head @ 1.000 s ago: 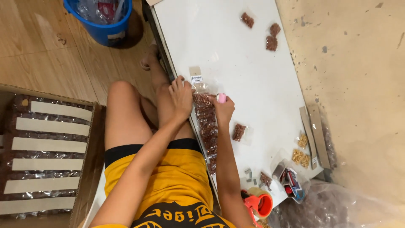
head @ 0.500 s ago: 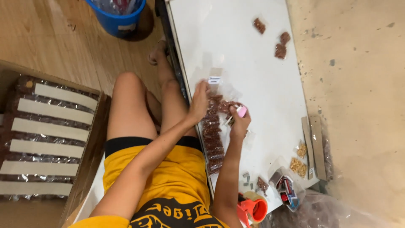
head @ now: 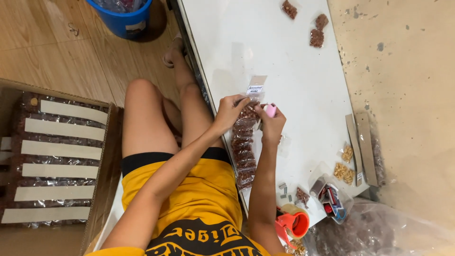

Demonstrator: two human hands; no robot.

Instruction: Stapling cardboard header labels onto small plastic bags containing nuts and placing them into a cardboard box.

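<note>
- At the far left, on the wooden floor [head: 57, 52], an open cardboard box [head: 102, 189] holds rows of clear packets filled with brown snacks, each with a pale paper strip.
- Further up, a blue bucket [head: 124, 19] stands on the floor just beside the edge of the white tabletop [head: 265, 42].
- Near the middle, the person in a yellow shirt sits with bare knees next to the tabletop edge.
- Left hand [head: 228, 113] is closed on the top of a long strip of snack packets [head: 242, 147], pinching it just below its clear header with a small label.
- That strip hangs down along the tabletop edge, between the two forearms.
- Right hand [head: 271, 124] is closed around a small pink stapler [head: 270, 110], held against the top of the strip, touching it.
- Lower right, an orange tape dispenser [head: 295, 223] sits at the tabletop corner, near small boxes of staples [head: 332, 199].
- Right of these lie bags of pale nuts [head: 345, 163] and two flat cardboard strips [head: 362, 147].
- Top right, three small packets of brown snacks [head: 315, 28] lie well apart from the hands.
</note>
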